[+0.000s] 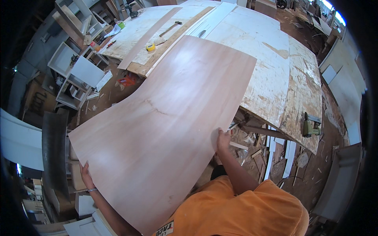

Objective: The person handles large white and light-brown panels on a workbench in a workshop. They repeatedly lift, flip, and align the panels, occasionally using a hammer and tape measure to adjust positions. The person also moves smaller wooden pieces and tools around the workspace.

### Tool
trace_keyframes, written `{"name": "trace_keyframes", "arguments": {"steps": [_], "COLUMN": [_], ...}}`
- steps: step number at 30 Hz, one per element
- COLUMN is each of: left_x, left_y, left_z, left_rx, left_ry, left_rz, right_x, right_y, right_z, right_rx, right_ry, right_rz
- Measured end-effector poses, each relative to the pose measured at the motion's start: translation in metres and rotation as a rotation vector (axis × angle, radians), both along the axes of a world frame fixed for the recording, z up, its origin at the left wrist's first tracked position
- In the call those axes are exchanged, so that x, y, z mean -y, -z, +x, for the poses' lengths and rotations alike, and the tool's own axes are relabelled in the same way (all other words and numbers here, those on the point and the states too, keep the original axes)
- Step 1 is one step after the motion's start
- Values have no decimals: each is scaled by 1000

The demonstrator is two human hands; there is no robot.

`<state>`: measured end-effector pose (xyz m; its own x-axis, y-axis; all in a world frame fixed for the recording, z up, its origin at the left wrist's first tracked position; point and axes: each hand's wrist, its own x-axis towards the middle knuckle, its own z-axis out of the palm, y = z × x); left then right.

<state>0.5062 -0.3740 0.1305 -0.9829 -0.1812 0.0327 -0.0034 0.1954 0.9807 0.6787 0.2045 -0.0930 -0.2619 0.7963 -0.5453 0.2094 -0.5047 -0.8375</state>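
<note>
A large, thin plywood sheet (165, 114) with pale pinkish-brown grain spans the middle of the view. It bends slightly; its far end rests over the worktable and its near end reaches toward my body. My left hand (86, 176) grips the sheet's left edge, thumb on top and the other fingers hidden beneath. On the opposite edge, my right hand (223, 140) holds it the same way, the thumb showing on the upper face.
On the worktable (264, 84) lie a hammer (171, 28), a yellow tape measure (150, 47) and long wood strips (147, 37). A green nail gun (311, 125) sits at its right corner. Offcuts (258, 157) litter the floor below; white cabinet boxes (63, 59) stand at left.
</note>
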Motion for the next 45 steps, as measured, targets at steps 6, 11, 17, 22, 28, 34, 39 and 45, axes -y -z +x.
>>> {"name": "trace_keyframes", "arguments": {"steps": [6,11,17,22,28,34,39,45], "left_x": [7,-89,-199,-264,-343,-360,-389,-372], "left_y": [61,103,164,247,303,353,329,273], "left_z": [-9,-18,-59,-87,-115,-140,-129,-67], "left_rx": [8,49,178,225,238,294,529,683], "left_ry": [-68,-137,-34,-154,-155,-286,-169,187], "left_rz": [37,216,334,17,-10,89,511,383], "right_x": [-42,-116,-242,-324,-398,-428,-312,-94], "right_y": [3,15,73,93,62,7,12,-5], "right_z": [-17,-52,-96,-116,-158,-190,-73,-6], "right_rx": [87,44,153,275,425,642,841,146], "right_ry": [-83,-43,39,88,-26,-456,-808,-367], "right_rz": [155,259,529,650,687,669,694,-275]}}
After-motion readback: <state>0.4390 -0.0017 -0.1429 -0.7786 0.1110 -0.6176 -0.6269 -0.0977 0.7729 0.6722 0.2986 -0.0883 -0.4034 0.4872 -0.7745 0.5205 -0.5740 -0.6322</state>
